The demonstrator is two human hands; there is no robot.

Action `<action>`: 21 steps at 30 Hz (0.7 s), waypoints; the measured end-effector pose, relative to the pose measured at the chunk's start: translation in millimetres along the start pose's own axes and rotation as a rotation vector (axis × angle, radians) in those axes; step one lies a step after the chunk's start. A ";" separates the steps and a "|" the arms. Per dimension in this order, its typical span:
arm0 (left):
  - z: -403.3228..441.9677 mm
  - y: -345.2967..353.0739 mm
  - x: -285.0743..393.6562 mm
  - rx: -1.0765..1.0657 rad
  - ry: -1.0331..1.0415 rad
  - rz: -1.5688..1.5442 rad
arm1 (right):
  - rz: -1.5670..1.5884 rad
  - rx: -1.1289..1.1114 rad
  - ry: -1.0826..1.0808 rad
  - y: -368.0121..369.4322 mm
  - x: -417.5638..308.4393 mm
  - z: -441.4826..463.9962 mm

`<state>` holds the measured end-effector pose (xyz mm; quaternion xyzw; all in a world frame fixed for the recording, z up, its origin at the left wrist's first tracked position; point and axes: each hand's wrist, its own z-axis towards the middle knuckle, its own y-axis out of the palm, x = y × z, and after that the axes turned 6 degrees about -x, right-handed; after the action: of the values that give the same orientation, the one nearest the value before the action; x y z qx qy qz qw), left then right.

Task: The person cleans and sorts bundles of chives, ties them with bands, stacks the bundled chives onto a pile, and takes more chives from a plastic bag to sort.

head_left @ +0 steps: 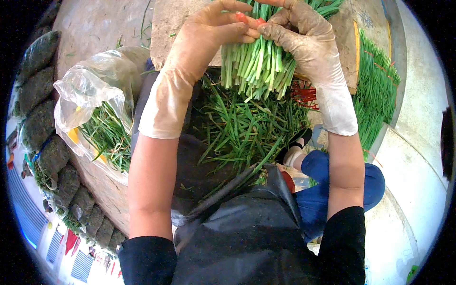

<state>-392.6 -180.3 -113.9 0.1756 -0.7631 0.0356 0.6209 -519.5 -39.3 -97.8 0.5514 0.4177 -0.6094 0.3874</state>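
Note:
A thick bundle of garlic chives [259, 66] lies with its pale cut ends toward me on a wooden board [178, 23]. Both of my hands wear stained, pale gloves. My left hand [228, 23] reaches across the bundle from the left, thumb and fingers pressed together. From the other side, my right hand [297, 33] pinches with thumb and forefinger above the stems. Small bits of a red strip [261, 21] show at the fingertips, touching both hands; the rest of it is hidden by fingers and stems.
Loose green trimmings [247, 123] cover my lap area. At left stands a clear plastic bag [90, 90] holding greens. Red strips [305, 94] lie beside the board. More chives [375, 90] are stacked at right. Dark rolled bundles [40, 95] line the far left.

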 end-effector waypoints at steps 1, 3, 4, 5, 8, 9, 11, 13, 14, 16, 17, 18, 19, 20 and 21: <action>0.3 0.9 -1.1 -0.001 0.000 -0.002 | 0.027 0.020 -0.020 0.6 1.3 -0.6; 0.5 7.2 -1.4 0.103 -0.013 0.064 | 0.051 0.039 -0.038 1.5 0.8 -1.9; 0.5 11.2 0.3 0.103 -0.013 0.061 | 0.045 0.056 -0.007 2.6 -1.6 -3.7; 0.7 15.3 2.2 0.159 -0.045 -0.012 | 0.040 0.073 0.024 3.6 -2.4 -4.7; -1.0 27.0 8.9 0.251 -0.051 -0.053 | -0.035 0.121 -0.056 9.4 5.1 -5.5; -1.3 29.7 9.6 0.288 -0.019 -0.013 | -0.036 0.119 -0.052 10.1 4.7 -5.8; -0.4 33.6 9.6 0.325 -0.032 0.022 | -0.119 0.131 -0.007 11.2 -0.3 -6.1; -1.4 36.3 9.5 0.362 -0.043 0.060 | -0.187 0.141 -0.010 14.8 -16.0 -6.6; -3.1 37.6 8.7 0.373 0.044 0.169 | -0.254 0.151 -0.014 16.9 -20.7 -6.1; -3.7 39.6 5.5 0.383 0.132 0.278 | -0.306 0.178 -0.062 21.2 -12.7 -3.9; -3.0 40.4 3.1 0.398 0.180 0.315 | -0.358 0.206 -0.110 22.1 -7.6 -2.7; -2.4 40.5 1.8 0.413 0.229 0.351 | -0.359 0.205 -0.110 20.9 -3.7 -1.2; -1.9 40.0 1.1 0.414 0.229 0.350 | -0.347 0.193 -0.133 19.4 -1.3 0.5; -1.5 39.6 0.6 0.421 0.228 0.398 | -0.342 0.187 -0.144 18.1 -0.9 -0.5; -1.2 39.3 0.3 0.428 0.227 0.446 | -0.336 0.180 -0.155 18.7 -4.4 0.1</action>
<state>-403.8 -143.3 -106.9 0.1255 -0.6839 0.3497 0.6279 -501.7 -45.9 -94.9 0.4580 0.4166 -0.7409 0.2602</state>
